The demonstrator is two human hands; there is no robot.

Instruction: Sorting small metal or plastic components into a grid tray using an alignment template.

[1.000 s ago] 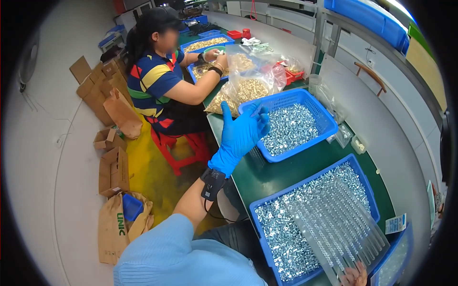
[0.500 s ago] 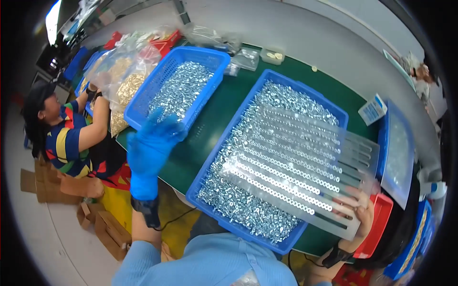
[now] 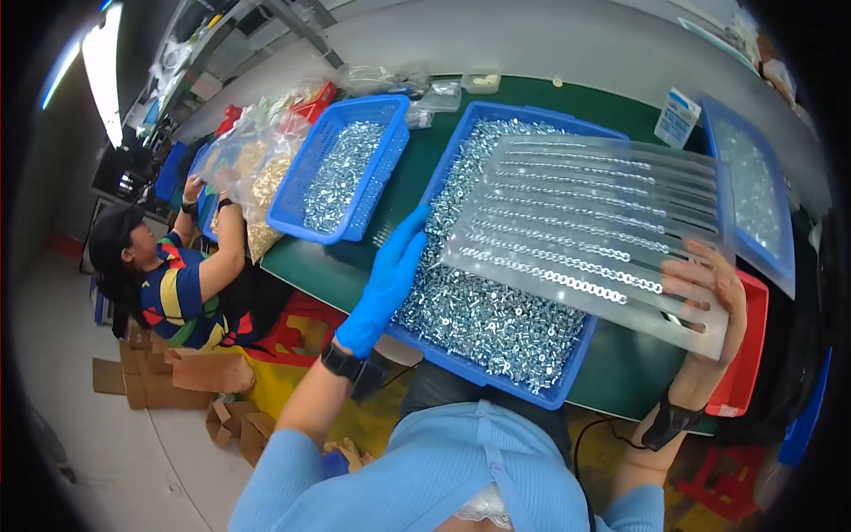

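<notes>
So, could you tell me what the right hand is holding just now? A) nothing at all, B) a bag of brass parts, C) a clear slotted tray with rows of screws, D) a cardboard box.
C: the bare right hand grips the near corner of the clear tray, held over the blue bin of screws.

1. Single view: head-worn fisheye camera, looking steeply down from above the person's chest.
2. It faces forward across the green desk (image 3: 620,372), at close range to the blue tray of screws (image 3: 496,328).
3. Forearms enter from the lower edge; straight edges bend toward the dark circular rim.
</notes>
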